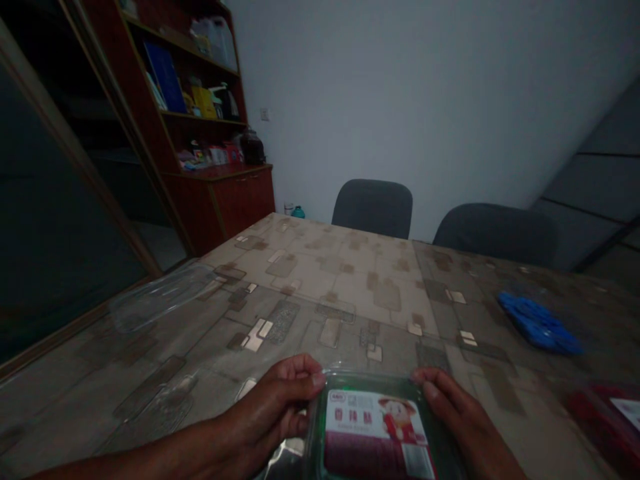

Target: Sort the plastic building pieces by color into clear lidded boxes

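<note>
A clear plastic food box (313, 447) with green showing inside is at the bottom middle of the head view, its lower end cut off by the frame. On its lid sits a white and dark red label (377, 433) with a cartoon figure. My left hand (273, 417) grips the box's left edge, thumb on the top rim. At the right edge, my right hand (457, 417) holds it with fingers bent over the far corner. What lies inside is mostly hidden by the label.
A clear plastic tray (163, 297) lies at the table's left. To the right are a blue bundle in clear wrap (540, 323) and a red package (603, 420). Two grey chairs (373, 207) stand behind the patterned table (300, 303); a brown cabinet (225, 207) is at back left.
</note>
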Demonstrator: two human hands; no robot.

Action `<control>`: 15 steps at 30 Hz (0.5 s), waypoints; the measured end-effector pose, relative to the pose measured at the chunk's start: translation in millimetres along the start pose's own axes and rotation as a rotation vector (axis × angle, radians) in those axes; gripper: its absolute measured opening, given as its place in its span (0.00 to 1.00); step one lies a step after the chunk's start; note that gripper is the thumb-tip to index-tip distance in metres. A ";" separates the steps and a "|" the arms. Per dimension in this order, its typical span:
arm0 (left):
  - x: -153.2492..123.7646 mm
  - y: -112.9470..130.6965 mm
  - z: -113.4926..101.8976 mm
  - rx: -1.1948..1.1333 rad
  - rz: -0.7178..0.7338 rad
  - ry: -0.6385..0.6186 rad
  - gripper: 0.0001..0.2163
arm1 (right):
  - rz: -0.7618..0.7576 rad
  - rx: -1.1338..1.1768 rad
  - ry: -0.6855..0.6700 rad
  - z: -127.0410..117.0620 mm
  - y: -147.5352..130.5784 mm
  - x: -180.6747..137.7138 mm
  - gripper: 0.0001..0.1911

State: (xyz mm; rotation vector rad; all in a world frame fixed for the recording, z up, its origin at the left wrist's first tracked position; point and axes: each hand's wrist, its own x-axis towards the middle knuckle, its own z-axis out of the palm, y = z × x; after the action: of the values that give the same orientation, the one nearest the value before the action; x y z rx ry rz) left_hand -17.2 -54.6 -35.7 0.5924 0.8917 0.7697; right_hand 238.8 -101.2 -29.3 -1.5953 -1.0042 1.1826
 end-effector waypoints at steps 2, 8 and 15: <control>1.1 -2.9 0.1 0.036 0.058 0.006 0.21 | -0.052 -0.082 -0.041 -3.4 0.2 3.8 0.20; -2.2 -9.0 6.5 0.133 0.159 0.035 0.20 | -0.293 -0.445 -0.176 -17.2 -5.5 20.7 0.18; 0.3 -11.7 7.8 0.079 0.121 0.043 0.21 | -0.186 -0.241 -0.076 -2.8 -0.7 17.9 0.24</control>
State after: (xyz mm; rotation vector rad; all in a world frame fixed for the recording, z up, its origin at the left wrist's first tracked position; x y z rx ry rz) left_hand -6.5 -62.4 -40.4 0.7062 0.9353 0.8616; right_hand 245.4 -84.7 -32.8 -1.6092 -1.3565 1.0320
